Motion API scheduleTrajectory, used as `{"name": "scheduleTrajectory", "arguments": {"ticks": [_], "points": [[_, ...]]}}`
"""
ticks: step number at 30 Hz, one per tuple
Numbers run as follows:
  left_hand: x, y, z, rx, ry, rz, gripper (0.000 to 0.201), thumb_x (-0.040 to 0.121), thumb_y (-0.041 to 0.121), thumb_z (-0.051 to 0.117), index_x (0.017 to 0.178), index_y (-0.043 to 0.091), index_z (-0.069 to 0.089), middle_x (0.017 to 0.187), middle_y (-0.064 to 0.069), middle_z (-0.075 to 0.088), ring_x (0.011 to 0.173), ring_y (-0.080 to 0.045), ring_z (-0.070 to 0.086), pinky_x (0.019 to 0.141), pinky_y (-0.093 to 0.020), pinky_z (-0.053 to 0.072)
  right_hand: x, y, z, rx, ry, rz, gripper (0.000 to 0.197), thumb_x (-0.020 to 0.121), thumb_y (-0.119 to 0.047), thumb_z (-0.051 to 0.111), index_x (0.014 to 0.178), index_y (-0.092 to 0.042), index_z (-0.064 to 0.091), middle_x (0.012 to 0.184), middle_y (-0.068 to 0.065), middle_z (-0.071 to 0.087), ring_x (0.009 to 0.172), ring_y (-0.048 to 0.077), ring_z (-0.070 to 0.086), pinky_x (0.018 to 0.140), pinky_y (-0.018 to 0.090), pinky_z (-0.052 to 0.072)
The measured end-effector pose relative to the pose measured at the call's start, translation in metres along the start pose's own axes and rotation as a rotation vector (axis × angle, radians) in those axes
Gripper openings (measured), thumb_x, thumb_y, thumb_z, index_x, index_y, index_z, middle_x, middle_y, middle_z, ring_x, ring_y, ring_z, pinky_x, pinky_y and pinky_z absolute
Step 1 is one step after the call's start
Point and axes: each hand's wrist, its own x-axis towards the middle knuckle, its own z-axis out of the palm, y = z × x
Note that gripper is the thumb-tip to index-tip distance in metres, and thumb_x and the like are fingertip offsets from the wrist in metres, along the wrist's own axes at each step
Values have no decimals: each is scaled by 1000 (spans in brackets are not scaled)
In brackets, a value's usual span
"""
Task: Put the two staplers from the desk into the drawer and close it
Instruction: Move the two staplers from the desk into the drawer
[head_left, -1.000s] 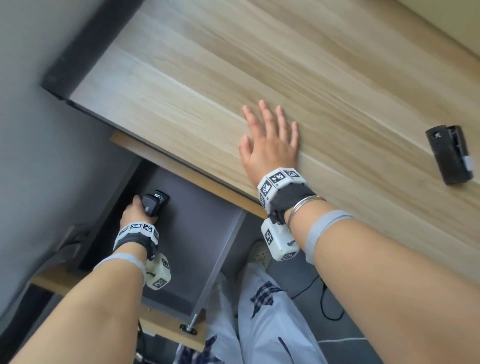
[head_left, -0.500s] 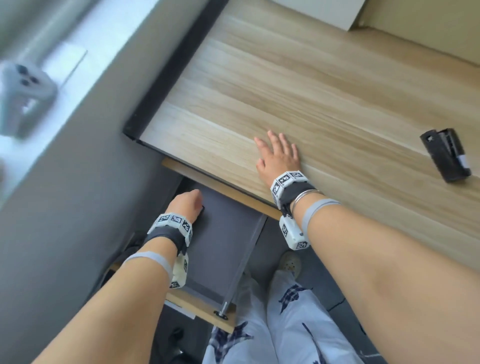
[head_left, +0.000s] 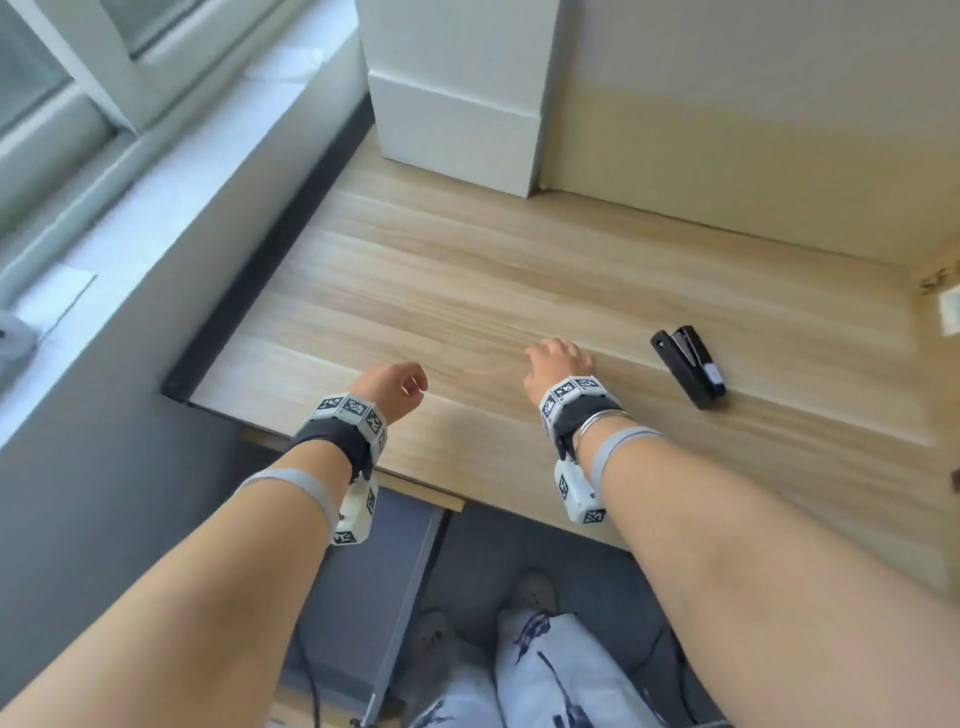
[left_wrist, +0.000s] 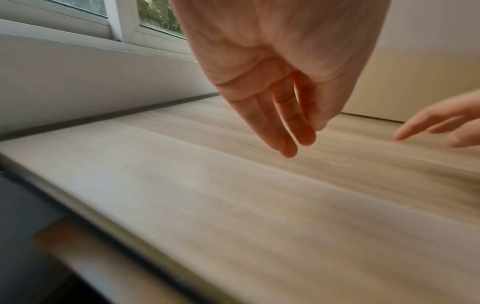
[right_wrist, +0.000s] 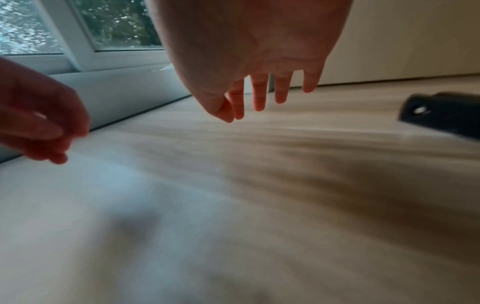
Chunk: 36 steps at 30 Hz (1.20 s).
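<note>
Left hand has been raised out of the grey drawer (empty, loosely curled); black oblong stapler lies right of the nearer, relaxed-open, empty right hand, long axis diagonal.

A home study corner, it seems. A wooden desk lies under both hands, a window off beyond the left hand, and slippered feet and patterned pyjama-like trousers below.

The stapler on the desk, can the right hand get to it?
Probably yes. The right hand hangs empty over the desk, the stapler lies just to its right, and nothing sits between them.
</note>
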Motion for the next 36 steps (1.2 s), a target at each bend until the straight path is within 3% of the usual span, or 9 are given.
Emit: {"name": "scheduleTrajectory", "arguments": {"ticks": [6, 10, 16, 19, 22, 25, 29, 32, 36], "points": [[50, 69, 26, 34, -68, 62, 24, 89, 11, 51, 110, 7, 64, 112, -11, 69, 105, -29, 63, 88, -32, 49, 10, 103, -27, -49, 48, 161, 46, 88, -13, 49, 133, -20, 48, 148, 5, 37, 139, 27, 30, 116, 44, 23], [75, 102, 48, 53, -69, 81, 25, 89, 11, 50, 109, 8, 64, 113, -11, 69, 104, -29, 63, 88, -32, 49, 11, 154, -30, -12, 145, 328, 50, 86, -12, 53, 134, -21, 42, 138, 7, 45, 127, 30, 41, 104, 42, 33], [93, 127, 70, 83, -101, 66, 25, 91, 12, 49, 111, 8, 63, 116, -11, 68, 105, -29, 62, 88, -33, 49, 21, 190, -23, 91, -51, 487, 73, 90, -29, 54, 149, -19, 13, 133, 13, 53, 123, 33, 49, 99, 42, 40], [96, 129, 74, 74, -106, 56, 24, 91, 11, 49, 110, 7, 63, 115, -11, 68, 105, -29, 62, 88, -33, 49, 26, 192, -18, 209, -45, 536, 69, 88, -25, 60, 144, -13, 20, 129, 15, 53, 118, 34, 55, 93, 42, 46], [97, 124, 74, 54, -98, 42, 24, 90, 9, 49, 108, 6, 64, 113, -13, 69, 103, -30, 62, 87, -34, 49, 27, 189, -20, 288, -75, 573, 71, 85, -23, 67, 140, -8, 26, 134, 17, 47, 122, 33, 52, 96, 40, 46], [94, 116, 71, 44, -91, 35, 23, 90, 8, 48, 108, 6, 64, 112, -13, 69, 102, -31, 62, 87, -36, 50, 23, 181, -23, 234, -128, 581, 71, 80, -28, 71, 136, -6, 33, 137, 15, 38, 124, 32, 47, 100, 36, 43], [85, 103, 65, 29, -75, 33, 24, 90, 7, 48, 108, 6, 64, 113, -13, 69, 103, -31, 62, 88, -37, 50, 15, 155, -21, 189, -155, 539, 66, 76, -31, 72, 127, -4, 42, 135, 11, 34, 118, 33, 51, 94, 35, 46], [73, 84, 60, 23, -40, 25, 24, 89, 8, 49, 107, 6, 65, 111, -14, 70, 102, -32, 63, 87, -37, 50, 8, 127, -18, 283, -89, 470, 65, 75, -23, 73, 126, -5, 38, 132, 12, 39, 112, 34, 58, 78, 33, 46], [50, 52, 50, -1, -6, 11, 23, 90, 8, 50, 108, 4, 64, 112, -16, 69, 102, -33, 63, 87, -36, 50, -7, 75, -15, 326, -51, 326, 64, 76, -20, 71, 125, -7, 32, 115, 14, 63, 103, 34, 64, 72, 32, 44]]}}
